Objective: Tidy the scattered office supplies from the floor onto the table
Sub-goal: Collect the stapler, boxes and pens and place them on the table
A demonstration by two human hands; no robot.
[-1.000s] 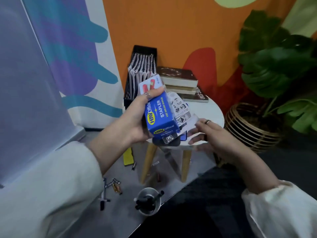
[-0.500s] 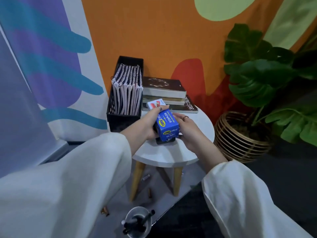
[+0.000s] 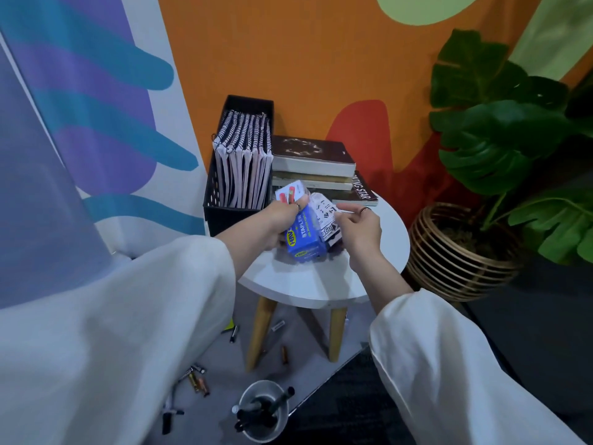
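The 1 head-worn view looks forward and steeply down from close above the left hand (image 3: 277,221) and right hand (image 3: 361,231), with the table (image 3: 308,284) beneath them.

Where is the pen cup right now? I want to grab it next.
In the head view the pen cup stands on the floor at bottom centre, in front of the white table, with loose batteries to its left.
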